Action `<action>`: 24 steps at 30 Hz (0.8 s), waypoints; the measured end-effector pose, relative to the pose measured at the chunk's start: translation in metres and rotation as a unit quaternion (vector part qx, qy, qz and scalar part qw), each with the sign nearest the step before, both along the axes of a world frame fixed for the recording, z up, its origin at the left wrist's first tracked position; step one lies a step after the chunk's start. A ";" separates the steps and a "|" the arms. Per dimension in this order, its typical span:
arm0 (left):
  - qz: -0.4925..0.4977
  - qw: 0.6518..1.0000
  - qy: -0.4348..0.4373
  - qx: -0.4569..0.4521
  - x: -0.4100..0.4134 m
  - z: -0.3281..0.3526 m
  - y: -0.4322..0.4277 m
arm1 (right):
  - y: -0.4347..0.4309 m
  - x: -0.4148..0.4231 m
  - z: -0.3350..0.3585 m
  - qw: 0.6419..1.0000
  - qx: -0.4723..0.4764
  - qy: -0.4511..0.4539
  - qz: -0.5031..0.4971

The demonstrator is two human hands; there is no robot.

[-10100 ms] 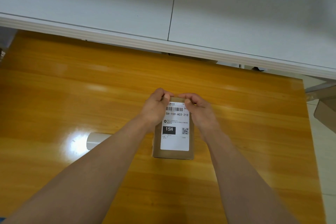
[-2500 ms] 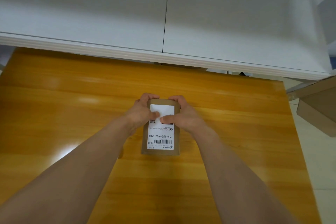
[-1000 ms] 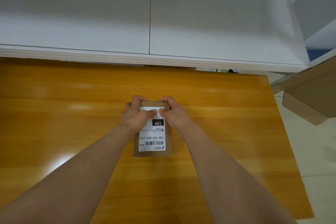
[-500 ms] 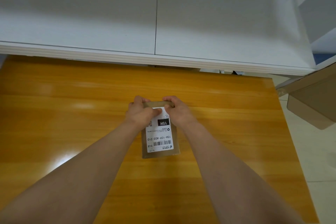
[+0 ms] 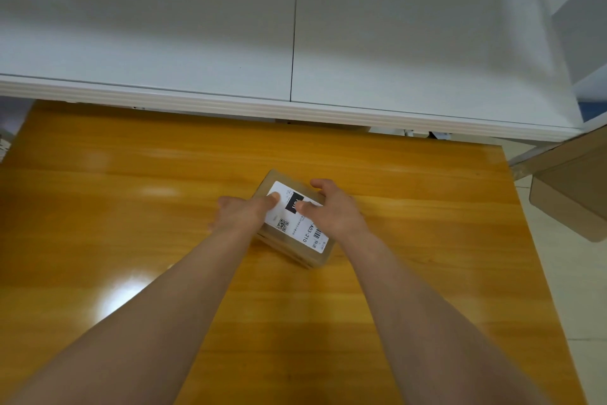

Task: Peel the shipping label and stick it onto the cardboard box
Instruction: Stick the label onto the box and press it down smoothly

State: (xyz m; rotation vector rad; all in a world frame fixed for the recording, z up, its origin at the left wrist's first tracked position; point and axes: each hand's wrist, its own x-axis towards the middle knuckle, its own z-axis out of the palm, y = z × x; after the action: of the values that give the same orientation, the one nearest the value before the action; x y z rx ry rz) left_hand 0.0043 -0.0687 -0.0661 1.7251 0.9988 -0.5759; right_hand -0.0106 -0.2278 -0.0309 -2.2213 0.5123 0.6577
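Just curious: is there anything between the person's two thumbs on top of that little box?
Only the shipping label, stuck on the cardboard box: its white paper and black block separate the left hand from the right hand in the head view.

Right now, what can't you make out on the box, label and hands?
Head view only:
- Shipping label: small print and barcode too small and blurred; the code's start sits under the right hand.
- Cardboard box: left side hidden by the left hand; underside unseen.
- Label edges under the fingers: whether fully stuck down, cannot tell.
- Second carton: cut off by the right edge.
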 end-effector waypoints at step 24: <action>-0.266 0.944 -0.143 -0.131 0.020 0.008 0.010 | 0.004 0.007 -0.019 0.999 0.040 -0.004 -0.036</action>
State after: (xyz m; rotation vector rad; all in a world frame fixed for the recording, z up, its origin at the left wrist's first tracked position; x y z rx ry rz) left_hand 0.0244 -0.0586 -0.0581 1.7708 0.2277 -0.7342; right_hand -0.0033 -0.2234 -0.0502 -2.1206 0.5498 0.6205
